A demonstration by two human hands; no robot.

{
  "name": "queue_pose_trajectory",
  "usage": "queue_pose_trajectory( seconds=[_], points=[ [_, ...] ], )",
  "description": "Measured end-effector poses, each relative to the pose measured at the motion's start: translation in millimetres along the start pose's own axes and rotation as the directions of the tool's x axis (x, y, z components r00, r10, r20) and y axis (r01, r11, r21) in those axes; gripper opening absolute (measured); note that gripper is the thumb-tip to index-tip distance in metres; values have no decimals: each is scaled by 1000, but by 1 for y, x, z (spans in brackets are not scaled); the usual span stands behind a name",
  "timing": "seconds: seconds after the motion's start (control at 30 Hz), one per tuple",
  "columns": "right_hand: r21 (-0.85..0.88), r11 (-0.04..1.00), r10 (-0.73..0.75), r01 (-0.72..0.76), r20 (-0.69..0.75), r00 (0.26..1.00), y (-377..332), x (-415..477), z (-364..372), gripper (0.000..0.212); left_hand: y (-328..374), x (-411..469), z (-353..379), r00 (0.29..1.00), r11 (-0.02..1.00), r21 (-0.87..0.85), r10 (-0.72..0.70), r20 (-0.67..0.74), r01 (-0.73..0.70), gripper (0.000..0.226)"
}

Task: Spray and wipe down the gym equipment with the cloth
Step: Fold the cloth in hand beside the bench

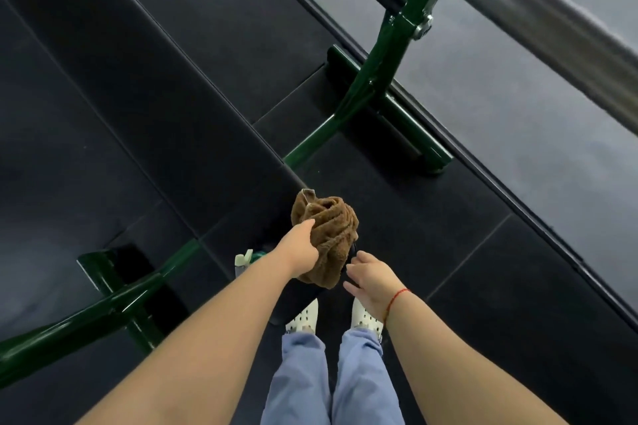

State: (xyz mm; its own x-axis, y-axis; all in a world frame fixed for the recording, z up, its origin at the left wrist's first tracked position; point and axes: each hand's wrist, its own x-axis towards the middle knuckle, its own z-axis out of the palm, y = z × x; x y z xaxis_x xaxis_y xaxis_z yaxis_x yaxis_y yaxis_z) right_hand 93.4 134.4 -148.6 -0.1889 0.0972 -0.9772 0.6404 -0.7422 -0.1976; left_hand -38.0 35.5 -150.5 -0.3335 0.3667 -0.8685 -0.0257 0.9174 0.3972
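At the black bench (138, 97), left hand (300, 248) grips the brown cloth (331, 231); right hand (371, 281) hangs slack alongside.

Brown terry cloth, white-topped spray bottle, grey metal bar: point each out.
Brown terry cloth (331, 221), head view, bunched upper folds.
White-topped spray bottle (242, 260), head view, white trigger top.
Grey metal bar (518, 2), head view, knurled shaft.

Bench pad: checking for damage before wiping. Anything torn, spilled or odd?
Nothing stands out: the bench pad shows no tear or spill. The left hand grips the bunched brown cloth at its near end.
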Motion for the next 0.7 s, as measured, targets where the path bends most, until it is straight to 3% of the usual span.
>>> queue_pose_trajectory(
  seconds=[0.17, 0.33, 0.5, 0.6, 0.7],
  points=[
    [233, 971, 47, -44, -9, 999, -4, 10, 7, 58, -2, 8, 3, 996, 991, -96, -90, 4, 90, 67],
    [272, 956, 102, -110, 43, 994, -11, -5, 7, 14, 6, -2, 0, 979, 942, -266, -197, 57, 205, 44],
    [173, 984, 41, -41, 4, 999, -19, -26, 10, 20, 8, -30, -5, 993, 986, -147, -88, -75, 76, 10],
    [-48, 997, -65, 59, -143, 988, -27, -42, 9, 27, 15, -54, -10, 989, 991, -131, 6, -147, -25, 22],
    [-96, 983, -169, 154, -175, 970, -33, -71, 4, 23, 25, -83, -19, 977, 983, -148, 78, -198, -109, 24]
  ],
)
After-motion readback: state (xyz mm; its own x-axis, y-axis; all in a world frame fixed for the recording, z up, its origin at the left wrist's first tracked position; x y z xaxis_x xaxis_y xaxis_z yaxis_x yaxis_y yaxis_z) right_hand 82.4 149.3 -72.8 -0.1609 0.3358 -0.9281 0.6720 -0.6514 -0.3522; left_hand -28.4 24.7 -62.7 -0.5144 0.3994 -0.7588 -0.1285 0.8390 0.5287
